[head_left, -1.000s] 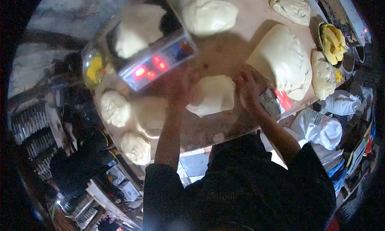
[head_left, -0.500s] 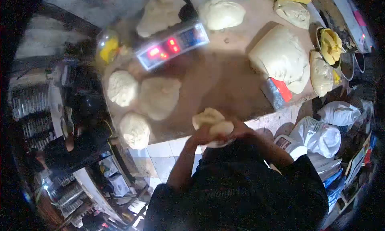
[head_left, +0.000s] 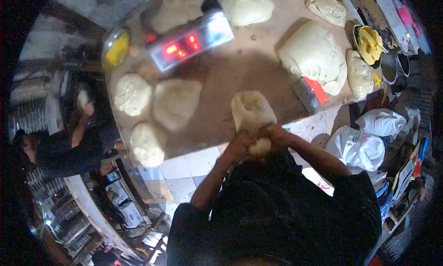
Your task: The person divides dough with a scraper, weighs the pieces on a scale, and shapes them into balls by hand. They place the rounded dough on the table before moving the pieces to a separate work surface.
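A pale piece of dough (head_left: 252, 110) lies at the table's front edge, its near end bunched between my two hands. My left hand (head_left: 241, 145) is closed on its left side and my right hand (head_left: 275, 136) on its right side. A smaller lump of the dough bulges out below, between the hands. Left of them a flatter dough piece (head_left: 176, 103) rests on the table (head_left: 221, 86), beside two round ones (head_left: 133, 94). To the right, a metal scraper with a red strip (head_left: 310, 95) touches a large dough mass (head_left: 314, 56).
A scale with a lit red display (head_left: 191, 42) stands at the back left. A container with yellow contents (head_left: 369, 43) is at the right edge. White bags (head_left: 357, 148) sit on the floor at right. Another person (head_left: 69, 148) is at the far left, holding something pale.
The dough in my hands has been stretched out, its far part now on the table. The camera view has shifted slightly. The other person's arm is raised.
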`<state>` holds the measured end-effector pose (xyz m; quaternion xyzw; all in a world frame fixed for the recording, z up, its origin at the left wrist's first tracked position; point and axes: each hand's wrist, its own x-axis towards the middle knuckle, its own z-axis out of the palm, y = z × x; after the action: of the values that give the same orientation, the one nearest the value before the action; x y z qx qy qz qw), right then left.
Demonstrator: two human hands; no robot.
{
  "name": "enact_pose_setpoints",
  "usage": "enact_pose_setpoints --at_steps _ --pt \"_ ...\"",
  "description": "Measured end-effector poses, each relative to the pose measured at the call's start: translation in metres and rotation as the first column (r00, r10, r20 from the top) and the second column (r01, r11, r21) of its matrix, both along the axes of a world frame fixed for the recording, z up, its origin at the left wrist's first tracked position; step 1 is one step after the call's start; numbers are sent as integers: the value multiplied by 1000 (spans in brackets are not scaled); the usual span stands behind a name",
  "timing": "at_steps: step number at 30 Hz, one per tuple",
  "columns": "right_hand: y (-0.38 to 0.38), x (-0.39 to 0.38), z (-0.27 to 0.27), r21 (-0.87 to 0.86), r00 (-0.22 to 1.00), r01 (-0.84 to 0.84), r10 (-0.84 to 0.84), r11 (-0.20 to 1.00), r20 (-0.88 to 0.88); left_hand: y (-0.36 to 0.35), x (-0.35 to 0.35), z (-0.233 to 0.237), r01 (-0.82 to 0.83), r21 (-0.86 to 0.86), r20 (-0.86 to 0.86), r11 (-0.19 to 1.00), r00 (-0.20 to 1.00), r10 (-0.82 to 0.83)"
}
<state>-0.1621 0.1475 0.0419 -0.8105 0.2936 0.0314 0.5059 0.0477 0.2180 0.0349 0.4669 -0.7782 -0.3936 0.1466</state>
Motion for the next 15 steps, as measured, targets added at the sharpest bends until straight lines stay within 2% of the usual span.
enact_pose_setpoints --at_steps 1,2,3,4,5,6,7,8,9,11,12,13,14,15 --pt "-8 -4 -1 117 995 -62 71 991 -70 -1 3 4 65 -7 -46 998 997 -66" --pt "-31 -6 17 281 997 -8 -14 960 78 -11 12 31 -157 206 -121 966 975 184" --pt "-54 -3 27 168 992 75 -91 983 92 -40 17 52 -397 318 -120 861 884 452" --pt "-78 4 6 133 949 167 -195 977 246 -72 28 51 -469 489 -63 735 822 566" --pt "-96 7 -4 142 945 177 -208 974 254 -106 31 40 -622 335 38 708 760 649" --pt "-109 9 -12 174 908 309 -344 935 237 -135 33 24 -739 161 120 655 673 730" --pt "-120 10 -19 203 854 436 -474 877 214 -163 52 -16 -667 -129 215 734 704 677" --pt "-132 11 -24 223 782 556 -595 801 187 -183 68 -50 -508 -398 313 764 708 633" --pt "-143 12 -29 235 692 667 -705 707 156 -202 60 -29 -495 -396 317 773 717 621" --pt "-158 14 -39 237 482 841 -872 487 84 -242 39 30 -462 -100 261 881 843 471" --pt "-142 18 -42 236 477 844 -875 481 79 -259 28 62 -419 51 212 906 891 400" --pt "-104 26 -42 355 321 862 -931 362 170 -269 21 74 -362 191 149 912 929 338" --pt "-65 34 -48 477 157 840 -957 260 245 -271 14 66 -368 183 143 912 927 346" --pt "-45 39 -63 599 -14 783 -957 171 290 -265 3 50 -310 -30 177 950 934 310"
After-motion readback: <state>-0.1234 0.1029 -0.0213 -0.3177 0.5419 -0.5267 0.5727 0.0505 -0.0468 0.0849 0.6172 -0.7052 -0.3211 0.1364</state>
